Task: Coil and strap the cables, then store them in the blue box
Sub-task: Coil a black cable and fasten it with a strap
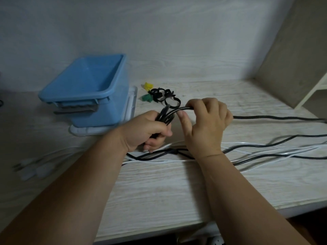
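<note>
My left hand (146,129) grips a small bundle of black cable loops (165,116) just right of the blue box (88,85). My right hand (207,121) is closed on the same black cable (276,117), which runs from my fist off to the right over the table. More black cable (265,145) and thin white cables (177,160) lie loose under my hands. Behind my hands lies a small heap of black straps (163,96), with a yellow strap (147,85) and a green strap (146,98). The box is open and looks empty.
The blue box stands on its white lid (131,105) at the left of the pale wood table (159,188). White plugs or adapters (33,169) lie blurred at the near left. A wall rises behind; a beige panel (292,59) closes the right side.
</note>
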